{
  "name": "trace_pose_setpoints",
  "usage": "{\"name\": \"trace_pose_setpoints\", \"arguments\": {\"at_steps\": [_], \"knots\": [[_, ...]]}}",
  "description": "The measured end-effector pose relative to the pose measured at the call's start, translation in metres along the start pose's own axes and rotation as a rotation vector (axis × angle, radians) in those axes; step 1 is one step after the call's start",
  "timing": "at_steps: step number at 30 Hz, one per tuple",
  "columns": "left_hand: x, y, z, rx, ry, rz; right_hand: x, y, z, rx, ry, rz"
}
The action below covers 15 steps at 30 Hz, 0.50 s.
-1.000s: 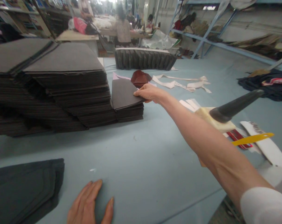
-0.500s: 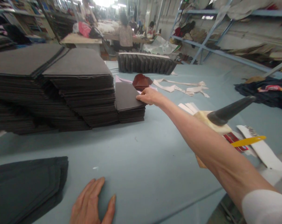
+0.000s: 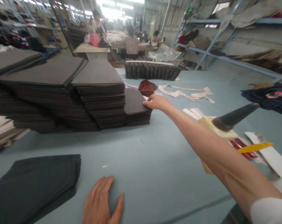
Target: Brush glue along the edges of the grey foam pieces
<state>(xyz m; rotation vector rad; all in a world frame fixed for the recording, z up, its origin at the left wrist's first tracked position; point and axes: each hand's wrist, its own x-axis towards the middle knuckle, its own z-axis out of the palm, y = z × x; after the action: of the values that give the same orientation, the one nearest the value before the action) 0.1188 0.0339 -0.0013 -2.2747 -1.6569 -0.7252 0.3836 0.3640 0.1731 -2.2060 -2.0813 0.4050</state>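
My right hand reaches far forward over the table. Its thumb and fingers are closed at the right corner of a dark grey panel, the top one of a low stack beside taller stacks of the same panels. Whether the panel is lifted there, I cannot tell; its fingertips are partly hidden. My left hand lies on the blue-grey table with fingers stretched and thumb apart, holding nothing. To its left lies a small pile of dark green-grey cut pieces.
Brown-red pieces and white strips lie beyond my right hand. Under my right forearm are a block with a black handle and a yellow tool. Farther back stand a row of dark bundles, shelves and people.
My view has turned a little to the left, so everything sits farther right in the picture. Both hands keep about the same places, the right one still at the panel's corner.
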Motion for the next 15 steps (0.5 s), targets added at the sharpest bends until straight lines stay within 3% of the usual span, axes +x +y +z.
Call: {"name": "trace_pose_setpoints", "arguments": {"at_steps": [8, 12, 15], "knots": [[-0.007, 0.003, 0.006, 0.009, 0.031, -0.043, -0.028, 0.018, 0.006, 0.152, 0.1, 0.042], [0.0, 0.005, 0.007, -0.01, 0.094, -0.042, -0.067, 0.037, 0.019, 0.251, 0.153, 0.03], [0.001, 0.003, 0.011, -0.029, 0.108, -0.035, -0.108, 0.05, 0.037, 0.33, 0.123, -0.01]]}}
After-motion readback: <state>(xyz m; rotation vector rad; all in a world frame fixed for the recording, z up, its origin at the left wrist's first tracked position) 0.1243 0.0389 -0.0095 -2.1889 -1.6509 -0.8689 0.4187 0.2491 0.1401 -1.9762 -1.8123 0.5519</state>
